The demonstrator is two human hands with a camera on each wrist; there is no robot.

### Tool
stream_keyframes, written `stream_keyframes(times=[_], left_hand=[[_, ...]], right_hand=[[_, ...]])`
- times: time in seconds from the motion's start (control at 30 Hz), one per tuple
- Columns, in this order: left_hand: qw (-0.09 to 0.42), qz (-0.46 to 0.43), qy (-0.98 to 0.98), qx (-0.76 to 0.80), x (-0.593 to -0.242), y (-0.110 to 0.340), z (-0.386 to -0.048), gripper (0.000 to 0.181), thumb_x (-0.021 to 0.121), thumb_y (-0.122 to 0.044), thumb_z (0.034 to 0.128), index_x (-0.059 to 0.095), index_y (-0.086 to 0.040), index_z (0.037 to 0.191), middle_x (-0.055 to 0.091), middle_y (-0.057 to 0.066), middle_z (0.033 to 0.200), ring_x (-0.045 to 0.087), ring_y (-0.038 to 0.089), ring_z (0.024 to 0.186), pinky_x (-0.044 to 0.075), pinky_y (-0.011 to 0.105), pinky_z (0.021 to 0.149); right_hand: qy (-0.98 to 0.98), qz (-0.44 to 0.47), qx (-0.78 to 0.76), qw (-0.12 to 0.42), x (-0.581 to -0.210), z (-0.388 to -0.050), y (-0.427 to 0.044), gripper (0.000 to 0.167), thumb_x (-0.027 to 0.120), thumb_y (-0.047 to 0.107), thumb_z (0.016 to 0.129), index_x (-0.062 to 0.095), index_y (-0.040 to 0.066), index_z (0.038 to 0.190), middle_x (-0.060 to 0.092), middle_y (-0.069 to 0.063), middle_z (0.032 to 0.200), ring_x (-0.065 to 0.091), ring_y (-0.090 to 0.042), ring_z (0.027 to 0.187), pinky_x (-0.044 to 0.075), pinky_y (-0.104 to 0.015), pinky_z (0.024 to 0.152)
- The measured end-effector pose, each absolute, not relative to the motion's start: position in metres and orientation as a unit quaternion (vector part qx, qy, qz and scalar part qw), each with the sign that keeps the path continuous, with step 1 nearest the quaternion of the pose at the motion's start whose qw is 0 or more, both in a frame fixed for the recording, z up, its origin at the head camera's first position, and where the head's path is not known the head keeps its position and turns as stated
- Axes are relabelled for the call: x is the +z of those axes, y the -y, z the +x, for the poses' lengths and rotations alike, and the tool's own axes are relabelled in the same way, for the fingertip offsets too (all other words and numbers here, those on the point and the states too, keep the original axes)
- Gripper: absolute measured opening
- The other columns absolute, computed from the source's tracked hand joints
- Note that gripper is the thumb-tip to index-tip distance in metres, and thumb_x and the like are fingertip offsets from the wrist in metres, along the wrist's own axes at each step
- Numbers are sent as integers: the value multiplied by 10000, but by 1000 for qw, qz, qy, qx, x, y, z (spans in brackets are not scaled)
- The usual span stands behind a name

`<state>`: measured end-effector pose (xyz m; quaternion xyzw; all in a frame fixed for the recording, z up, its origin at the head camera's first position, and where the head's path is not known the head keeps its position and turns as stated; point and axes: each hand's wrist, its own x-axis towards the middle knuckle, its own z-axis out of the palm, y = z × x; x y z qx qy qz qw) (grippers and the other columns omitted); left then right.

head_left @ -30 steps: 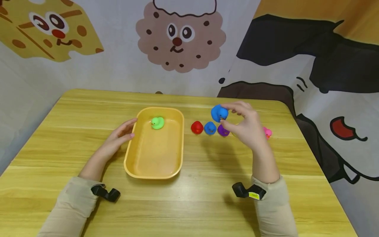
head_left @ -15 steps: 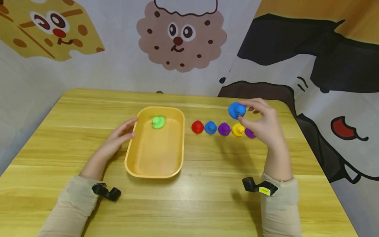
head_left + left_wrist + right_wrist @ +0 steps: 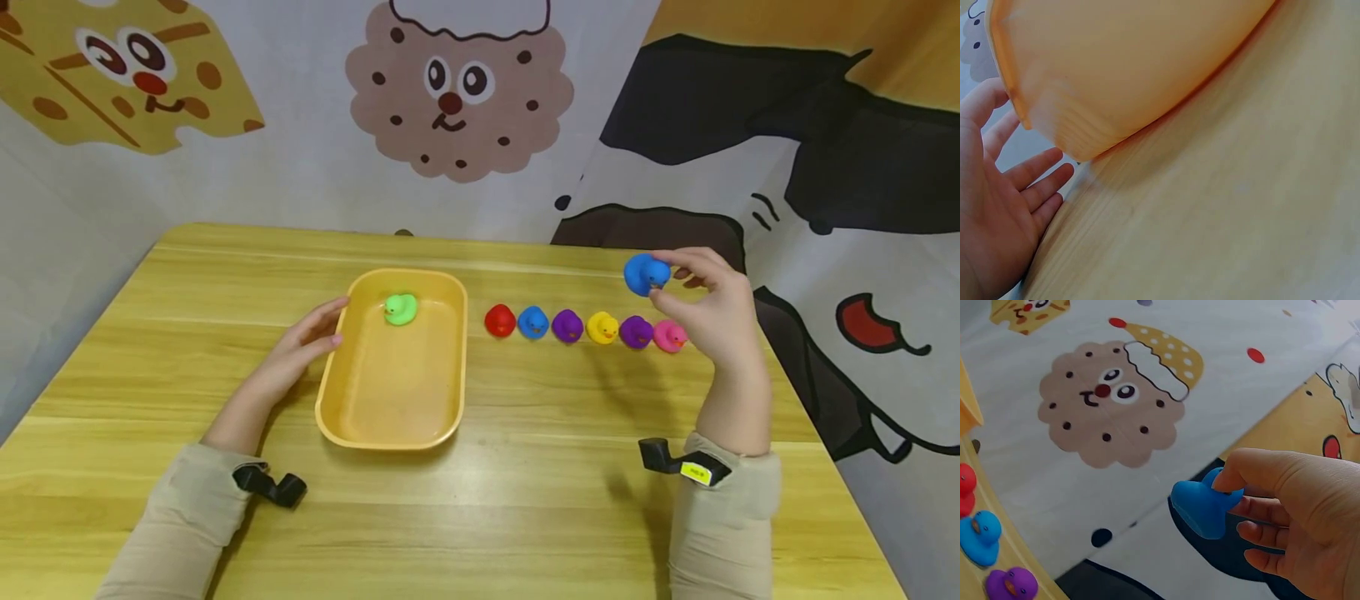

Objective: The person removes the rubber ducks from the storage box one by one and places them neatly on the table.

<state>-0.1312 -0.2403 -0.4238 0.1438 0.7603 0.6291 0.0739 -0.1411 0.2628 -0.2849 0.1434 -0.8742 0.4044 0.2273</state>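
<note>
My right hand point(image 3: 722, 310) pinches a blue rubber duck point(image 3: 641, 275) between thumb and fingertips, above the table and the right end of a duck row. The right wrist view shows the duck's underside tilted toward the camera. My left hand point(image 3: 294, 350) lies at the left side of a yellow-orange tray point(image 3: 390, 442), its fingers loosely extended and touching the rim in the left wrist view. Inside the tray, near its far end, sits a green duck point(image 3: 401, 310).
Right of the tray, a row of ducks runs rightward: red point(image 3: 500, 321), blue point(image 3: 533, 322), purple point(image 3: 567, 327), yellow point(image 3: 602, 327), another purple one point(image 3: 636, 332) and pink point(image 3: 670, 336). A printed cloth point(image 3: 300, 183) hangs behind the wooden table point(image 3: 540, 517).
The right hand has carried the blue duck rightward above the row, uncovering the yellow, second purple and pink ducks. The left hand and tray have stayed in place.
</note>
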Motion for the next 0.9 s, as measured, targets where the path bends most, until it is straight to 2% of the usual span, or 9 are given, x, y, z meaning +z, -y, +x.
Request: stream_keyframes(times=[0.23,0.63,0.9], left_hand=[[78,145,-758,631,-424,241,-131,551,510,-178,1001,302,-142,1510,309,188,1508,338,292,1327,338,233,990],[75,151,-752,637,-424,240,-130,551,507,-166,1001,300,-137,1511,322,205,1495,382,239,1296,358,220,975],[73,152,-751,639,-423,240,-130,549,505,-148,1001,301,-122,1509,324,222,1488,380,263,1297,364,211,970]], right_hand=[[884,98,401,220,-286,-140,-279,363,714,-7,803,686,25,1163,586,41,1066,463,-143,949,364,-228,795],[886,26,414,209,-299,-145,-312,361,693,29,833,670,25,1193,558,47,1030,439,-98,944,359,-223,801],[883,-2,417,215,-308,-147,-329,353,685,24,841,657,-13,1191,540,46,1011,420,-92,923,348,-238,780]])
